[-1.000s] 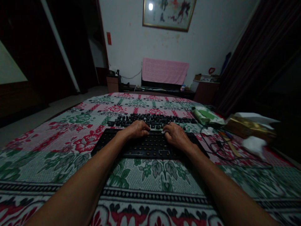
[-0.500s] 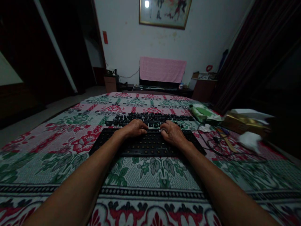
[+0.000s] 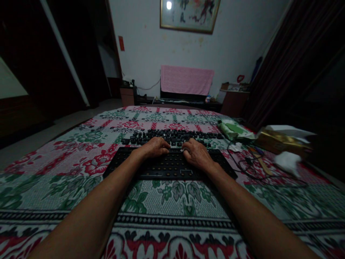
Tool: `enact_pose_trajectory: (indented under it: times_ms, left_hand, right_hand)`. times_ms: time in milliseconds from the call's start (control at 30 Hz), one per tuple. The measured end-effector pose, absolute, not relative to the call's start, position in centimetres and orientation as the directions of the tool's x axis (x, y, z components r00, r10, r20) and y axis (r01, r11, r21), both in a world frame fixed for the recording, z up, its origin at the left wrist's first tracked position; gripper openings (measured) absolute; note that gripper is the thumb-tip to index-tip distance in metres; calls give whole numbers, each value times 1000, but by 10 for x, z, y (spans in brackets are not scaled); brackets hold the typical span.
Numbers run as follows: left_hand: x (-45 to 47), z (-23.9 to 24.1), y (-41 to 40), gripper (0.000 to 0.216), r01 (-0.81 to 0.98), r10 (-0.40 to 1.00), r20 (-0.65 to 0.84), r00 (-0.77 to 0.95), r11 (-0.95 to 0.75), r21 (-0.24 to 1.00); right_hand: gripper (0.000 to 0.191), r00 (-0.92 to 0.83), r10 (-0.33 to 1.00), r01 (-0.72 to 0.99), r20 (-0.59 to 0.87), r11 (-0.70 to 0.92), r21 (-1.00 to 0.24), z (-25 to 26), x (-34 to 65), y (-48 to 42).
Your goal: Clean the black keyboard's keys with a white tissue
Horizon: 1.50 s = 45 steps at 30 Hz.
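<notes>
A black keyboard (image 3: 157, 172) with its keycaps off lies flat on the patterned bedspread in front of me, its key posts bare. My left hand (image 3: 158, 146) is over its far half, fingers curled at the back edge and thumb above the board, gripping it. Opposite it, my right hand (image 3: 196, 153) is closed in a pinch at the same back edge. Something small and white, like a bit of tissue, shows at its fingertips, mostly hidden. Just beyond the keyboard, many loose black keycaps (image 3: 172, 135) are spread in a long band.
To the right lie a green and white pack of wipes (image 3: 234, 129), a gold tissue box (image 3: 281, 140), crumpled white tissue (image 3: 288, 162), a dark cable (image 3: 242, 165) and a flat wooden-looking tool (image 3: 264, 165). A pink cloth (image 3: 185, 80) hangs by the far wall.
My right hand has shifted very slightly left along the keyboard's back edge. My left hand and the keyboard look almost the same; the view has moved a little.
</notes>
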<state>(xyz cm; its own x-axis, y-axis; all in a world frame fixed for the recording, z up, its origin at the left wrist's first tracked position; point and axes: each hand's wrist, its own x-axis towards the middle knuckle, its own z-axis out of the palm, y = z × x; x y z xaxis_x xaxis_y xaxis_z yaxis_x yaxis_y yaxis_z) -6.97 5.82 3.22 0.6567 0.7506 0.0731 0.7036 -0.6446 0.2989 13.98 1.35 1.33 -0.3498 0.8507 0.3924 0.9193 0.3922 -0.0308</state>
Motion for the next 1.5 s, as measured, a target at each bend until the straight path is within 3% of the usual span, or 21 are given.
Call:
enact_pose_trajectory:
  times_ms: [100,233,433,600,733,1067,1333,1500]
  left_hand:
    - [-70,32,58,32,701,751,77,656,-644,307]
    - [-70,31,60,32,698,746,74,662,-650,300]
    - [-70,32,59,33,696,739,68,671,-659,285]
    - [-70,32,59,32,701,749,75,659,-647,300]
    - [-70,30,60,32,696,754,79,652,-637,332]
    - [-69,34,55,30,737,809,52,585,-557,382]
    - [-70,34,56,32,727,804,52,592,-561,395]
    - [-70,33,57,30,733,803,45,594,-563,382]
  right_hand:
    - [24,-300,868,935,396,350,-59,12,144,14]
    - [26,-362,841,898,402,430,-90,12,138,12]
    - [26,-445,828,881,342,474,-2,15,132,12]
    - [25,-360,860,918,361,396,-27,17,138,11]
    - [28,-420,833,885,361,464,-42,17,130,13]
    - [28,-451,831,888,325,455,68,22,115,10]
    - [25,-294,876,931,382,354,-94,15,158,15]
    - [26,-386,832,866,399,476,-155,16,145,12]
